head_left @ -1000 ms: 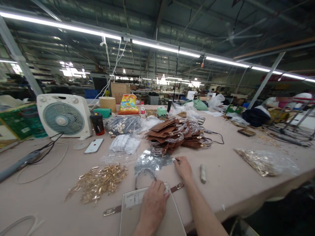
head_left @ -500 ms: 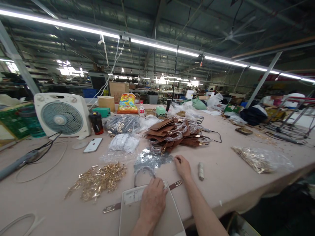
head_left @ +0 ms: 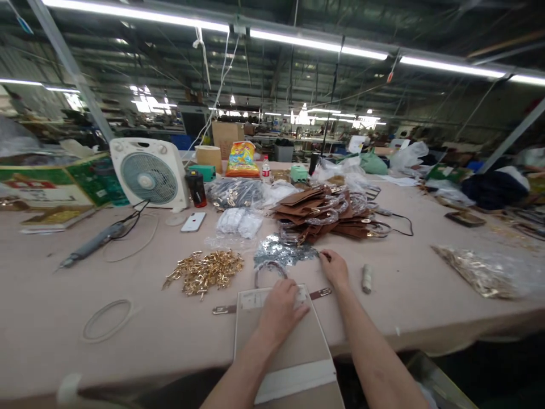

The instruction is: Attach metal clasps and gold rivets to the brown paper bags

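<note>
My left hand [head_left: 281,311] lies on a flat beige bag panel [head_left: 293,346], its thumb stretched out to the side. Just above the fingers a plastic-wrapped bag handle [head_left: 270,265] arches up. From the panel's sides stick out brown straps with metal buckles, a left strap [head_left: 224,309] and a right strap [head_left: 321,293]. My right hand [head_left: 335,269] has its fingertips pinched at the right edge of a pile of small silver metal plates [head_left: 276,250]; anything between them is too small to make out. Gold metal hardware [head_left: 208,271] lies heaped to the left.
Behind the plates sit stacked brown bag pieces [head_left: 315,213]. A roll-shaped object [head_left: 367,279] and a plastic bag of metal parts [head_left: 474,270] are on the right. Leftward are a phone [head_left: 193,222], a fan [head_left: 147,175], a tumbler [head_left: 196,188] and a corded grey tool [head_left: 93,244].
The view has swung left and tilted down. My left hand stays on the panel, its thumb now spread apart. My right hand remains at the plates' edge.
</note>
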`<state>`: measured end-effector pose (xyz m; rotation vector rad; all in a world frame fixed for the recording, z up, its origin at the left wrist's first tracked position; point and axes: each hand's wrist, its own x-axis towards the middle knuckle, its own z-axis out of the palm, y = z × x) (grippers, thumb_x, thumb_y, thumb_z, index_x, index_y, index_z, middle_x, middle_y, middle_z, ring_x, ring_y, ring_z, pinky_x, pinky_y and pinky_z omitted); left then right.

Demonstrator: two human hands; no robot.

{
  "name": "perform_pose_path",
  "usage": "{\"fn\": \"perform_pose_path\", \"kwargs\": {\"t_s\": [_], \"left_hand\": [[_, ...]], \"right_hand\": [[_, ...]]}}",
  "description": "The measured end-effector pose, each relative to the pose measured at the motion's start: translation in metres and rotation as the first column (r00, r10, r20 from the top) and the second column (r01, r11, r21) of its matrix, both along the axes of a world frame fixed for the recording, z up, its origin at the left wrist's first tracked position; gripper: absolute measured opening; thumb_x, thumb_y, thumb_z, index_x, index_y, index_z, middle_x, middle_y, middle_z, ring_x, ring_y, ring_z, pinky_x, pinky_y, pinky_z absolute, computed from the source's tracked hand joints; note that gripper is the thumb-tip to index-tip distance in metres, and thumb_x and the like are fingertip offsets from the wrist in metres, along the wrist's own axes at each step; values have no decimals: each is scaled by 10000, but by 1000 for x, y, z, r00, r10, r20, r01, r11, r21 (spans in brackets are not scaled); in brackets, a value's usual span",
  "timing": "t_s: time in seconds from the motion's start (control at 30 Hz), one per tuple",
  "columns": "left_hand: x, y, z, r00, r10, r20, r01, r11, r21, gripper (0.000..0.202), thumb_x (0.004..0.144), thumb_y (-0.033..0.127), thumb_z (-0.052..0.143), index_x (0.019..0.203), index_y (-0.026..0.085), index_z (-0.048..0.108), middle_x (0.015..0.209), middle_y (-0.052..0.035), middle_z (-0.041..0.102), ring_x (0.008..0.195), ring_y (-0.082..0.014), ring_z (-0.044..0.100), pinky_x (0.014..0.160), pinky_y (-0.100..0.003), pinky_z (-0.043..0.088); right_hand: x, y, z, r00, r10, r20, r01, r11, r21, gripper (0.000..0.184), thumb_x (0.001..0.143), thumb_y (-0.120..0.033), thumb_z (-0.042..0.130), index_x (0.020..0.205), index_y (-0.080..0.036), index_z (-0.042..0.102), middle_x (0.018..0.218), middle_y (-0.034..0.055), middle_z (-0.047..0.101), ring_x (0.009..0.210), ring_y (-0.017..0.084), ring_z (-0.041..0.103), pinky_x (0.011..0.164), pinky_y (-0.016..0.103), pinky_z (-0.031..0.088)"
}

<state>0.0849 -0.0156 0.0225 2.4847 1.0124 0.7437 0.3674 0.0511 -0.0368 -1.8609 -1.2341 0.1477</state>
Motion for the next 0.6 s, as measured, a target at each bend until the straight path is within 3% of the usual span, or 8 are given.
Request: {"fn": "perform_pose_path", "kwargs": {"t_s": [0.2, 0.37, 0.6], "left_hand": [[2, -3, -1, 999, 25, 49, -25, 1000, -2, 165, 901, 245, 765, 1047, 216, 691, 1211, -63, 635, 1151, -275, 564, 1018, -420, 488], [2, -7, -4, 998, 49, 31, -50, 998, 30, 206, 912, 234, 733, 1110, 228, 676, 1239, -58, 630, 1160, -273, 560, 1030, -429, 487], [2, -8, -4, 998, 57, 37, -57, 998, 17, 226, 902, 222, 728, 1121, 233, 674, 1251, -54, 635, 1177, -273, 559, 1036, -432, 491]], "right_hand": [[-2, -2, 4, 997, -3, 76, 1, 1000, 17, 264, 871, -343, 534, 906, -260, 782, 921, 39, 759, 828, 231, 681, 817, 320, 514], [-5, 0, 5, 993, -57, 102, 47, 994, 96, 371, 853, -353, 546, 1098, -174, 761, 1038, 131, 710, 832, 256, 652, 877, 384, 518], [-12, 8, 9, 970, 197, 139, -207, 976, 63, 302, 924, -397, 560, 1042, -220, 776, 1009, 92, 727, 895, 246, 664, 872, 350, 539]]}}
